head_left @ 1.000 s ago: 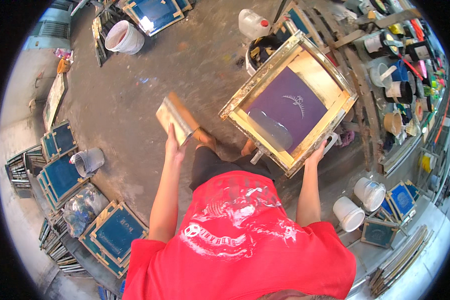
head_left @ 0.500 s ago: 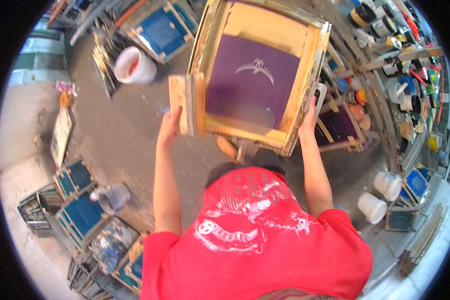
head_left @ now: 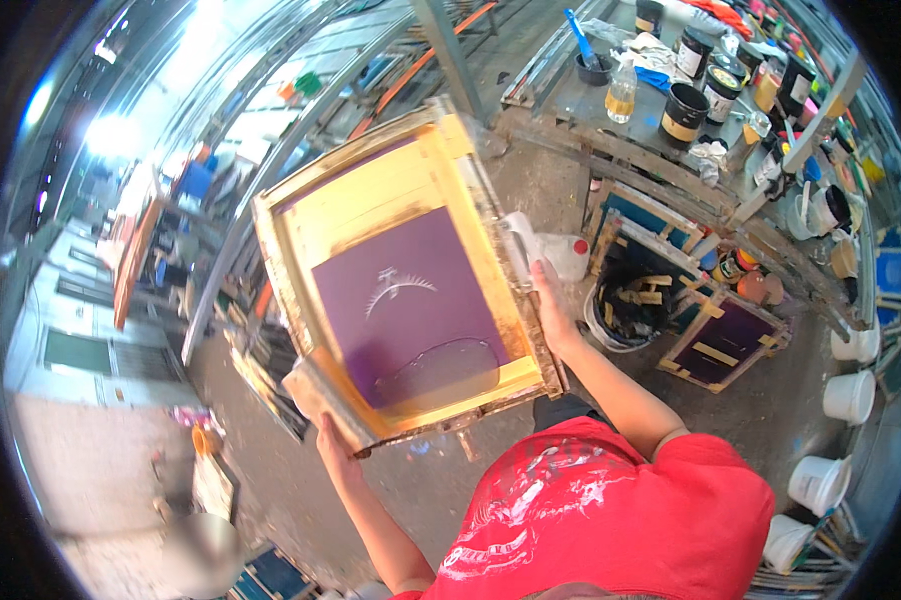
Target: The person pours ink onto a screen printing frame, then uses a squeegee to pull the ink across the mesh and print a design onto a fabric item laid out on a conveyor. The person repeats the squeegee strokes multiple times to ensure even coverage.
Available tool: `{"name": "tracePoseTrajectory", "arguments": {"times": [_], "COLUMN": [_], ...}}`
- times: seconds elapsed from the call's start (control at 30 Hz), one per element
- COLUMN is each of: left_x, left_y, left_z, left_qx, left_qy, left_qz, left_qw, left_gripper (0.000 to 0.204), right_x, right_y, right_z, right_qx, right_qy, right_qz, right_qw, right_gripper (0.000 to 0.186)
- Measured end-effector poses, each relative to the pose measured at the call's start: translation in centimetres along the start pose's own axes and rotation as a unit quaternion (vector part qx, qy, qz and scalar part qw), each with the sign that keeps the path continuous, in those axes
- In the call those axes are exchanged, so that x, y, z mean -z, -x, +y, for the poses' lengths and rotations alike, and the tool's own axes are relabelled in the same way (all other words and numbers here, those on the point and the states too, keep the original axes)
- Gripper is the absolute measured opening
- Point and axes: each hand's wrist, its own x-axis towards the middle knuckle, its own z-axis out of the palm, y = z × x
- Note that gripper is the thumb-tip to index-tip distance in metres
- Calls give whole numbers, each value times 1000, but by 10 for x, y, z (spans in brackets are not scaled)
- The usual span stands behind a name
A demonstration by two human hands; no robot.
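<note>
Both my hands hold a wooden screen printing frame (head_left: 276, 255) up in front of me, tilted with its upper end to the left. Its mesh carries a purple stencil (head_left: 401, 330) with a pale, curved leaf-like design; a wet-looking, rounded patch shows at the stencil's lower end. My left hand (head_left: 339, 452) grips the lower left corner, together with a wooden squeegee (head_left: 329, 400) lying against that edge. On the right side my right hand (head_left: 554, 312) is closed round the frame's edge and a white flat plastic piece (head_left: 518, 245). The fingers under the frame are hidden.
A bench at the upper right bears ink tubs (head_left: 685, 112) and a bottle of yellowish liquid (head_left: 621, 92). Below it stand a bucket of dark scraps (head_left: 626, 310) and another purple screen (head_left: 726, 340). White buckets (head_left: 819, 484) line the right; a metal post (head_left: 449, 55) rises ahead.
The view has swung, bringing the bench and post into sight. The frame has shifted left and down in the picture and now leans left instead of right. Both hands keep their hold.
</note>
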Motion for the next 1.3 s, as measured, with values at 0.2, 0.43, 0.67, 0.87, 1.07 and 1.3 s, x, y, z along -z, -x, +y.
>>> {"name": "tracePoseTrajectory", "arguments": {"times": [0.2, 0.43, 0.67, 0.87, 1.07, 1.3], "left_x": [-73, -158, -304, -472, -620, -791], "left_y": [-102, -220, -363, -491, -567, -611], "left_z": [69, 114, 158, 195, 226, 235], "left_qx": [-38, 39, -24, -43, -24, 29], "left_qy": [83, 90, 75, 57, 7, -36], "left_qz": [82, -62, -113, -227, -371, -466], "left_qw": [992, 993, 990, 971, 928, 884], "left_gripper": [67, 62, 61, 60, 58, 63], "right_x": [-65, -74, -81, -57, -29, 24], "right_y": [-134, -265, -396, -510, -559, -614], "right_z": [-49, -86, -103, -130, -180, -188], "right_qx": [67, 89, 105, 123, 170, 219], "right_qy": [-9, -45, -81, -96, -118, -34], "right_qz": [-63, -36, 21, 134, 270, 414], "right_qw": [996, 994, 991, 979, 940, 883], "right_gripper": [48, 47, 41, 40, 38, 41]}}
